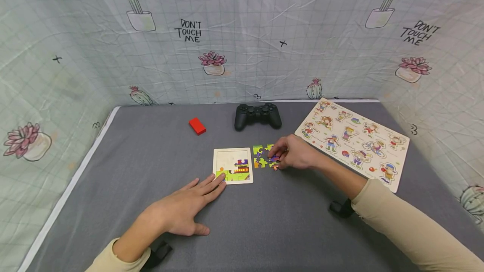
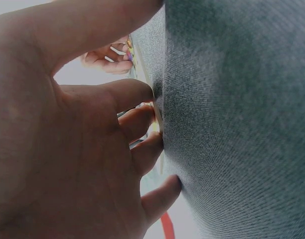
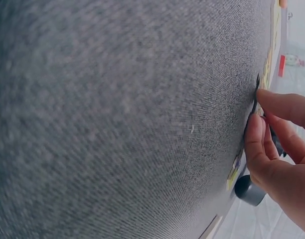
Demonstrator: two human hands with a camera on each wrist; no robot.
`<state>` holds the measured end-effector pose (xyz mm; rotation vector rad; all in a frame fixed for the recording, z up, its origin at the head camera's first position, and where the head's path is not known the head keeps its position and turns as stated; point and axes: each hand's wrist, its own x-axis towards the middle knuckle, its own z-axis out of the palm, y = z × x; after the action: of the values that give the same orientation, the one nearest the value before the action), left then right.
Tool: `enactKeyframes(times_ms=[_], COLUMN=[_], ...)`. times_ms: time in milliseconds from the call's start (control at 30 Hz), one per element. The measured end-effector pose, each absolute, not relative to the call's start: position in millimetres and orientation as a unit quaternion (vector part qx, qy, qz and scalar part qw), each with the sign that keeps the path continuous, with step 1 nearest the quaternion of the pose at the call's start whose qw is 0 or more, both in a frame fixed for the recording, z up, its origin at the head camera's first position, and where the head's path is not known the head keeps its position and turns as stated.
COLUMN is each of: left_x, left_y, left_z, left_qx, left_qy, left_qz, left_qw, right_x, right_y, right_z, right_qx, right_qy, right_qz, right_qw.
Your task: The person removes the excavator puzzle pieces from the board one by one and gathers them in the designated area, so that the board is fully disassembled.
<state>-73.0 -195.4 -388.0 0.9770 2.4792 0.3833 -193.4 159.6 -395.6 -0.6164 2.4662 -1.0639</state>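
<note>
A small square puzzle tray [image 1: 228, 155] lies flat, its lower part filled with green, yellow and purple pieces. Fingers spread and nearly straight, my left hand [image 1: 185, 208] rests its fingertips on the tray's lower left corner; the left wrist view shows the fingers [image 2: 135, 122] pressing along its edge. Loose jigsaw pieces [image 1: 261, 162] lie together just right of the tray. Over their right side, my right hand [image 1: 295, 152] pinches a puzzle piece [image 1: 274, 160] between thumb and fingers, mostly hidden by them. The right wrist view shows the same pinch low over the grey cloth.
A black game controller [image 1: 258, 116] sits behind the tray, with a red block [image 1: 197, 126] to its left. At the right, a large wooden board [image 1: 357, 137] with pictures of children lies at an angle under my right forearm. Printed cloth walls [image 1: 257, 74] enclose the table's back and sides.
</note>
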Motion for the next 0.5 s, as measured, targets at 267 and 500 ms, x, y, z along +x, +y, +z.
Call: enactKeyframes(times_ms=[267,500], left_x=[-73.0,-74.1], left_y=[-195.6,-195.7], left_z=[-388.2,-388.9], left_qx=[0.355,0.354], left_qy=[0.897,0.896], left_qz=[0.141,0.142], left_qw=[0.224,0.229], right_x=[-193.3,-192.2], right_y=[158.2,157.7], right_z=[-396.2,-395.6], right_qx=[-0.232,-0.238], right_qy=[0.883,0.883], right_qz=[-0.367,-0.366], right_qw=[0.180,0.174])
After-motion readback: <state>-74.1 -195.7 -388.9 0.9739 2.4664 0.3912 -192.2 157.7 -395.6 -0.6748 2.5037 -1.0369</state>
